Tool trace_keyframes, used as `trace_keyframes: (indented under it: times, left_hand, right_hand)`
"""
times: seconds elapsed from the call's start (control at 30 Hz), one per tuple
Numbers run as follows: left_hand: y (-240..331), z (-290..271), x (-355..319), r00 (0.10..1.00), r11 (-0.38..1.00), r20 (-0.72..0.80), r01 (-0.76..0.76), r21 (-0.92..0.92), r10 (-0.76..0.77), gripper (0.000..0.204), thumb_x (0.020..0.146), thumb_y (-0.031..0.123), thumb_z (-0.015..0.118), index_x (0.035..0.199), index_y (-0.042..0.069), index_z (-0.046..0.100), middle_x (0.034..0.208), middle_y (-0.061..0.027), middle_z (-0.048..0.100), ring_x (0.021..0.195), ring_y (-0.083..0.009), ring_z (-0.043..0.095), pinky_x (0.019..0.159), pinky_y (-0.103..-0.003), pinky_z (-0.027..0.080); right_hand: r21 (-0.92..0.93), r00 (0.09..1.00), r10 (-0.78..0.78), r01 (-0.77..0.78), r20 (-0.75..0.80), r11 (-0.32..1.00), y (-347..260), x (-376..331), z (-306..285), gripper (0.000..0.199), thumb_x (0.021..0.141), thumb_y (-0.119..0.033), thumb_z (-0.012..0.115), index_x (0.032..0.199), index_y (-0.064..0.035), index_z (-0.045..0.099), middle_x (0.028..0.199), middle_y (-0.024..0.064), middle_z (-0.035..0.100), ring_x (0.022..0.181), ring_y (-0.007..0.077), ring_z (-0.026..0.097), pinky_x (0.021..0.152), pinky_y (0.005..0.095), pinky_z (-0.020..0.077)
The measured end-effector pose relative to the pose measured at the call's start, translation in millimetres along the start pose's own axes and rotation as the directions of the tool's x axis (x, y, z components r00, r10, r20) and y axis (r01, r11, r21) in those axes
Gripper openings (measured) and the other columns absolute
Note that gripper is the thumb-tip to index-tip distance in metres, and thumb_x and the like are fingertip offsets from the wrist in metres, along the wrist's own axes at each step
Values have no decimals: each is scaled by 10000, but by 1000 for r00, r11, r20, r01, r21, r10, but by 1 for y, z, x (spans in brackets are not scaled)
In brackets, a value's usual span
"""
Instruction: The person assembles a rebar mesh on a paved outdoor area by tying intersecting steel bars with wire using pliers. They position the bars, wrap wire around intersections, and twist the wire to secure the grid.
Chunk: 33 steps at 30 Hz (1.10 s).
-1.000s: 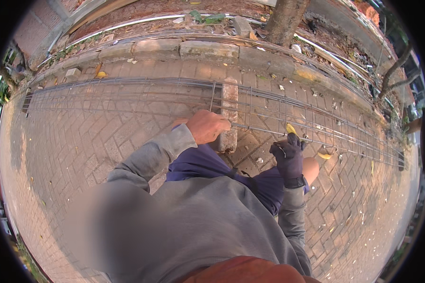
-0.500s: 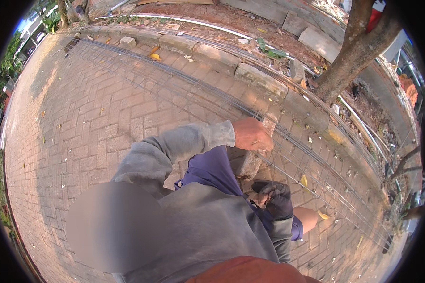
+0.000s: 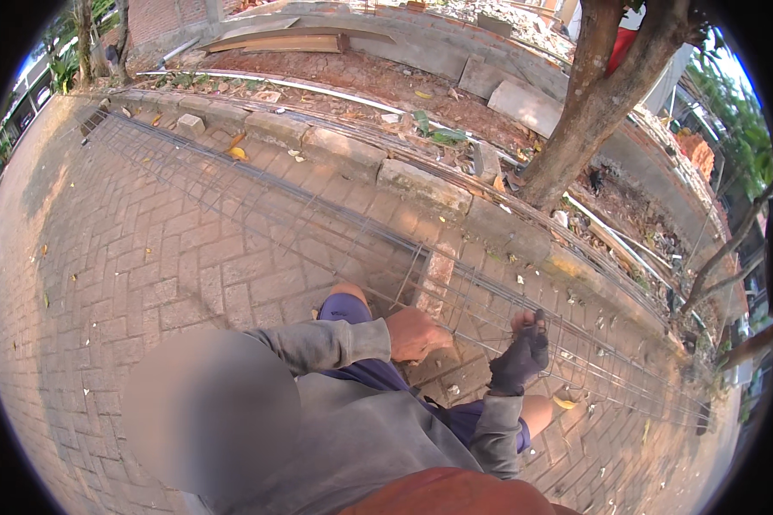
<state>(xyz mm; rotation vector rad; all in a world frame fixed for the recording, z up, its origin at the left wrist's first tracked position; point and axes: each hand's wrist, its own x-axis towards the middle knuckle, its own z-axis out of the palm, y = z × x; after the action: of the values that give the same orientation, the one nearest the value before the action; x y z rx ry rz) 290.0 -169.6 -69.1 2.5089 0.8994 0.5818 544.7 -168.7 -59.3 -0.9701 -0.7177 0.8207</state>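
Observation:
A long rebar cage [image 3: 361, 225] of thin steel bars and square ties lies diagonally before me over the paving. My left hand [image 3: 415, 335], bare under a grey sleeve, is closed at the cage's near bar, which comes out beside its fingers. To the right, my right hand [image 3: 520, 356] wears a dark fingerless glove and is raised at the cage, its fingers curled together. Whatever is between them is too small to make out. A reddish block [image 3: 438, 279] lies beneath the bars, just beyond my left hand.
A stone kerb [image 3: 423, 184] runs along the cage's far side, with more loose bars against it. Behind it stand a tree trunk [image 3: 567, 120], a white pipe [image 3: 335, 96] and leaning slabs [image 3: 524, 99]. Brick paving [image 3: 172, 257] spreads to the left.
My left hand has drawn back left and nearer to me. My right hand has risen from beside my leg to the cage. The view has shifted, showing more beyond the kerb.

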Motion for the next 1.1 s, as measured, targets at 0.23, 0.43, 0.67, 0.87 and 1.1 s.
trace_keyframes:
  times: [0.23, 0.43, 0.67, 0.87, 1.1]
  left_hand:
    - [-58, -89, -22, 995, 928, 43, -102, 358, 92, 341, 810, 350, 766, 1040, 108, 701, 834, -80, 658, 757, -328, 691, 631, -467, 542]
    - [-73, -90, -17, 991, 926, -84, -64, 373, 103, 160, 935, 236, 657, 1071, 172, 711, 728, -83, 651, 655, -331, 671, 550, -472, 510]
    - [-37, -8, -33, 996, 975, -30, -79, 210, 87, 279, 958, 202, 649, 1225, 123, 670, 694, -108, 676, 564, -325, 658, 484, -452, 495]
    - [-40, -62, -48, 998, 986, -49, -37, 161, 45, 265, 935, 231, 687, 1178, 125, 686, 858, -112, 735, 690, -344, 698, 553, -463, 510]
    - [-9, -82, -17, 992, 975, 125, -44, 218, 17, 351, 811, 251, 787, 1125, 107, 721, 907, -134, 737, 890, -367, 706, 712, -495, 530]
  right_hand:
    - [-424, 405, 127, 868, 906, 257, 4, -16, -30, 276, 861, -147, 733, 1134, -115, 716, 1113, 193, 687, 1031, 409, 665, 839, 482, 565]
    - [-408, 327, 349, 131, 878, 903, -53, -40, 0, 251, 925, -235, 726, 1010, 0, 698, 868, 125, 676, 752, 279, 666, 688, 382, 550]
    - [656, 976, -136, -11, 173, 755, -78, 18, 3, 467, 1031, -215, 620, 1385, 50, 470, 1214, 104, 630, 994, 146, 599, 922, 322, 504]
    - [-604, 615, 30, 762, 788, 233, -24, -3, -37, 277, 962, -129, 628, 1219, -25, 650, 1288, 240, 627, 1137, 411, 638, 864, 458, 552]
    - [-570, 561, 361, 254, 745, 782, -11, -76, 1, 117, 930, -89, 653, 957, -29, 749, 840, 87, 710, 780, 226, 691, 693, 356, 554]
